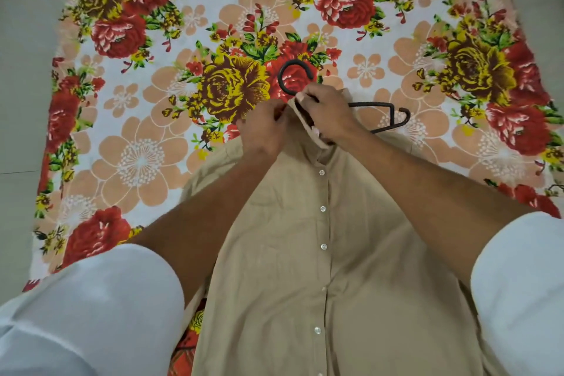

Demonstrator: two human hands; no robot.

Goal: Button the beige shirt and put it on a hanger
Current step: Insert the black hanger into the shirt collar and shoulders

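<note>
Head view, looking down. Far left: bare pale floor (21, 101) beside the edge of a flowered sheet (146, 137) that covers most of the scene. White sleeve (100, 293) at lower left, forearm running up and inward from it.

Left hand (264, 131): at the left side of the shirt's collar (300, 114), fingers curled narrow and pinched on the collar edge. Exact grip of the fingertips partly hidden by the knuckles.

Beige shirt (320, 253): lies flat on the sheet, front up, collar end away from the person. Buttons (323, 208) down the centre are fastened along the visible length of the front.

Hanger (294, 76): dark; hook lies on the sheet just above the collar, one shoulder end (393, 117) sticks out to the right of the collar. Its middle is hidden under the right hand and collar.

Right hand (328, 114): on top of the collar, fingers closed around the collar fabric where the hanger neck passes. Whether it also grips the hanger itself, cannot tell.

Second white sleeve (518, 284) at lower right.
</note>
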